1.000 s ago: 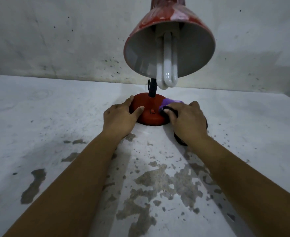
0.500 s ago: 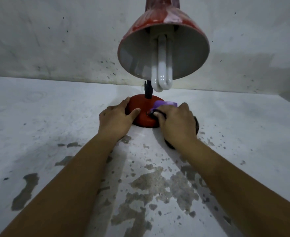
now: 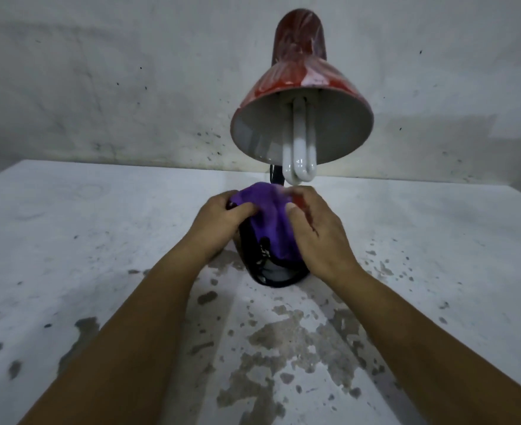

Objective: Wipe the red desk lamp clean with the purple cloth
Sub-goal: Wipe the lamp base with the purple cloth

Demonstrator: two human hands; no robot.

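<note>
The red desk lamp (image 3: 302,84) stands at the far middle of the white table (image 3: 69,240), its streaked shade tilted toward me with a white bulb (image 3: 299,154) hanging out. The purple cloth (image 3: 267,216), edged in black, is bunched between my hands in front of the lamp and hides the base. My left hand (image 3: 219,222) grips the cloth's left side with curled fingers. My right hand (image 3: 317,231) grips its right side. A small patch of red shows by my right fingers.
A stained grey wall (image 3: 130,87) rises right behind the table. The table top is worn, with dark peeled patches (image 3: 283,342) near me. The lamp shade hangs just above and behind my hands.
My left hand left the lamp base and took hold of the cloth. Both hands drew the cloth up and toward me, covering the base. The view tilted up, showing the whole shade.
</note>
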